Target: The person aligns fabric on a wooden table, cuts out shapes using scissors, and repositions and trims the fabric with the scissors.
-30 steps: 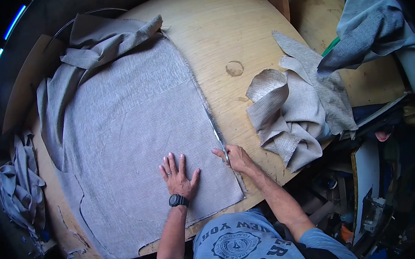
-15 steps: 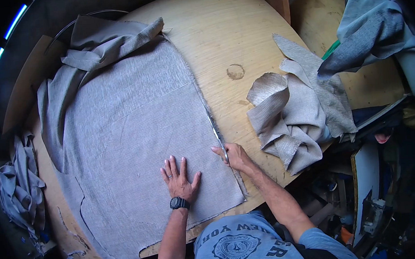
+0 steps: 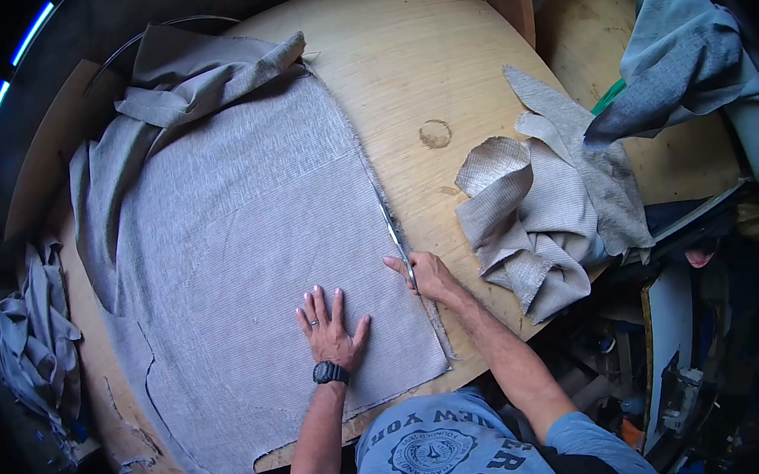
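A large piece of light grey ribbed fabric (image 3: pixel 264 237) lies spread on the wooden table, bunched in folds at its far left end. My left hand (image 3: pixel 332 337) rests flat on its near part, fingers spread, with a ring and a black watch. At the fabric's right edge, my right hand (image 3: pixel 424 275) is wrapped round the handles of metal scissors (image 3: pixel 390 222). Their blades point away from me along the edge, where a narrow frayed strip runs beside the fabric. The scissors' handles are mostly hidden by my fingers.
Crumpled beige-grey fabric pieces (image 3: pixel 529 216) lie on the table (image 3: pixel 383 58) at the right. Blue-grey cloth (image 3: pixel 681 53) hangs at the upper right. Another bundle of cloth (image 3: pixel 38 340) sits at the left edge. Cluttered items fill the lower right.
The view has shifted slightly. My right hand and the scissors have moved a little away from me along the fabric's right edge. My left hand stays flat on the fabric.
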`<move>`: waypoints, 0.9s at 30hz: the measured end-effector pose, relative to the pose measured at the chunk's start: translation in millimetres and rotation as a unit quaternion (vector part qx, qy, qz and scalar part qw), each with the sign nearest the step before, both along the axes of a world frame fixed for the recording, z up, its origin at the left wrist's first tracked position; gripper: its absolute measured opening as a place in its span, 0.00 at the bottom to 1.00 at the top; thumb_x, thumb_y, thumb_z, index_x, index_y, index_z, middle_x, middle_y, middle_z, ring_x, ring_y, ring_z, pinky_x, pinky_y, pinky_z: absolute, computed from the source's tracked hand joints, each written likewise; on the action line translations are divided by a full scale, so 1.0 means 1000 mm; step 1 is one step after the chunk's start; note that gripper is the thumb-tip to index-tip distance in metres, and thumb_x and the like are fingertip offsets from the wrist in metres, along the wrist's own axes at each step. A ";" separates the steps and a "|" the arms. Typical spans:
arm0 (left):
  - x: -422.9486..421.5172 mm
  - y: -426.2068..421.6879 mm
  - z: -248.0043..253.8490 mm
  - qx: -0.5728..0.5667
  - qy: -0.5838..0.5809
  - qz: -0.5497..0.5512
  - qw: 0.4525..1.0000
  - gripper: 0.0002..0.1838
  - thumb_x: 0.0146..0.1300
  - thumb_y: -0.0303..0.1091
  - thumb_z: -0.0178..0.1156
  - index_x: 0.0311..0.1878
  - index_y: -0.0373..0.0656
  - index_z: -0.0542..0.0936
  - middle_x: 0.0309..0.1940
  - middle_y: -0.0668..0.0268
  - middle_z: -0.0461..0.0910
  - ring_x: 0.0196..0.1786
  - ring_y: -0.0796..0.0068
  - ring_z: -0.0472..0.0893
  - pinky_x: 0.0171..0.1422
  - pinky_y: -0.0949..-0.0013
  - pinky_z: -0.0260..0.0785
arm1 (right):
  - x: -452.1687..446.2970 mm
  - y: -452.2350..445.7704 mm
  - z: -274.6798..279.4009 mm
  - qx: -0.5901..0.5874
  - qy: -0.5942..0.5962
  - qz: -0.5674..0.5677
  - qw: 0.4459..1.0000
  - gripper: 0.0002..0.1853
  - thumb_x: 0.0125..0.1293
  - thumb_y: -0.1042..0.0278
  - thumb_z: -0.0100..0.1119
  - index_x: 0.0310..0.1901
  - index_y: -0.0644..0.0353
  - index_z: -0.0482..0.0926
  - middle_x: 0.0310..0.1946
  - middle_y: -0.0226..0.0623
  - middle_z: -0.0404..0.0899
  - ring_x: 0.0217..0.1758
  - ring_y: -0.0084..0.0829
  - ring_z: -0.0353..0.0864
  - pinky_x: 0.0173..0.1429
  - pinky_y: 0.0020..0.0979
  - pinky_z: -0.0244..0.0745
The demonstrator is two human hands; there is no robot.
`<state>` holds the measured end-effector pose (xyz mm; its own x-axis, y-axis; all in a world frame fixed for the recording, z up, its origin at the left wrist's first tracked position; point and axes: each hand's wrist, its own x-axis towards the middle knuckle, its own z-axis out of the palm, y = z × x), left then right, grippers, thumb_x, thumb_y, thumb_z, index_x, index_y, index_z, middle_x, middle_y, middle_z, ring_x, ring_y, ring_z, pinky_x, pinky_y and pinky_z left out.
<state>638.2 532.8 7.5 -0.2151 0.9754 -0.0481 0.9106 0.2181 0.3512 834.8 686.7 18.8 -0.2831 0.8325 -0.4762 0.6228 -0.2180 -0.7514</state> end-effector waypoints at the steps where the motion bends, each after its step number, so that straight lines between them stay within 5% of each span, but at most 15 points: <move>1: 0.000 0.000 0.000 -0.001 -0.002 0.001 1.000 0.41 0.60 0.60 0.63 0.72 0.49 0.70 0.78 0.50 0.53 0.81 0.48 0.47 0.82 0.41 0.31 | 0.001 0.000 -0.001 -0.001 -0.002 0.001 1.000 0.37 0.63 0.28 0.59 0.23 0.64 0.78 0.18 0.39 0.78 0.20 0.29 0.78 0.30 0.36 0.75; 10: -0.001 0.000 0.001 -0.007 -0.001 0.000 1.000 0.40 0.61 0.60 0.62 0.72 0.49 0.70 0.79 0.51 0.52 0.82 0.48 0.47 0.83 0.41 0.31 | 0.002 0.006 0.008 -0.133 0.059 -0.023 0.989 0.35 0.62 0.30 0.62 0.27 0.64 0.77 0.16 0.30 0.74 0.18 0.24 0.75 0.24 0.28 0.71; 21: 0.000 0.000 0.003 -0.007 0.004 0.001 1.000 0.40 0.61 0.61 0.62 0.72 0.49 0.70 0.78 0.50 0.53 0.81 0.48 0.48 0.83 0.41 0.32 | -0.004 0.013 0.004 -0.039 -0.015 0.005 0.999 0.39 0.62 0.25 0.57 0.24 0.64 0.79 0.16 0.36 0.77 0.22 0.30 0.81 0.31 0.36 0.75; 27: -0.001 -0.001 0.000 0.013 -0.002 -0.003 1.000 0.40 0.60 0.61 0.62 0.72 0.49 0.70 0.78 0.49 0.53 0.81 0.47 0.48 0.82 0.41 0.32 | -0.007 0.012 0.002 -0.121 0.022 -0.017 0.992 0.40 0.63 0.24 0.55 0.26 0.65 0.80 0.16 0.38 0.78 0.26 0.36 0.82 0.38 0.42 0.78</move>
<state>636.8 532.1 7.5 -0.2087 0.9777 -0.0242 0.9102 0.2033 0.3607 827.8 698.7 20.7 -0.2808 0.7053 -0.6509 0.5802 -0.4154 -0.7005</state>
